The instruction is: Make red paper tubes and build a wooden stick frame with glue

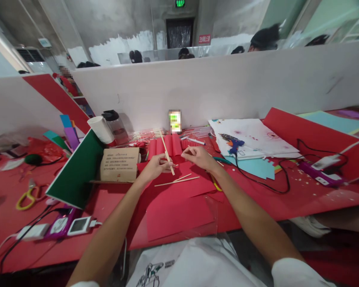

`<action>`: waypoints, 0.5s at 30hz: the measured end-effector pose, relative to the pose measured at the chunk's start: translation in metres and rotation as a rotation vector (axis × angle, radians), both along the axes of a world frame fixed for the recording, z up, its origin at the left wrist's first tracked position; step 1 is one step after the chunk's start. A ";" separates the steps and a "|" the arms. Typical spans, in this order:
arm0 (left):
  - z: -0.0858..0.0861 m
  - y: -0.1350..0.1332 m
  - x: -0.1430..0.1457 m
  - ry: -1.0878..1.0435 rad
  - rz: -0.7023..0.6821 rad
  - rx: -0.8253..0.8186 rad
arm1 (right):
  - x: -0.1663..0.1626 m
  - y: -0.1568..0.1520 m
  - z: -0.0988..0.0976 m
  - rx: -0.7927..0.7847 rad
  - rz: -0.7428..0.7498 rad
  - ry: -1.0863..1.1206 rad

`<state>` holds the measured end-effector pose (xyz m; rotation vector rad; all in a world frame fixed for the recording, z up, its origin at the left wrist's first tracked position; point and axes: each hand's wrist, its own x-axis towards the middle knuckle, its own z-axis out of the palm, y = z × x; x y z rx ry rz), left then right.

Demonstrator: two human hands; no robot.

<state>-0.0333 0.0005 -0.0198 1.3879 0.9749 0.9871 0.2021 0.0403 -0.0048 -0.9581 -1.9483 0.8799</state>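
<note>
My left hand [158, 164] is closed on a thin wooden stick [166, 152] that slants up and away over red paper. My right hand [198, 156] hovers just to its right with fingers curled in a pinch; what it holds, if anything, is too small to see. Two more loose sticks [177, 181] lie on the red paper sheet [179, 213] right below both hands. Behind the hands stands a folded, pleated piece of red paper [167, 146].
A brown cardboard box [119, 164], a green board [76, 171], a paper cup [101, 129] and a dark-lidded bottle [115, 125] stand left. A blue glue gun [231, 142] with black cable lies right on white paper [257, 137]. Yellow scissors [26, 196] lie far left.
</note>
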 end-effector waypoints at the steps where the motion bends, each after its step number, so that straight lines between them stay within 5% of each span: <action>1: 0.001 -0.001 0.002 -0.010 0.004 -0.005 | -0.007 -0.005 0.000 -0.071 0.059 0.015; 6: 0.002 -0.001 0.005 -0.048 0.050 -0.030 | -0.027 -0.017 -0.007 -0.301 0.296 0.066; 15: 0.001 -0.001 0.006 -0.060 0.122 0.043 | -0.033 -0.017 -0.018 -0.306 0.272 0.108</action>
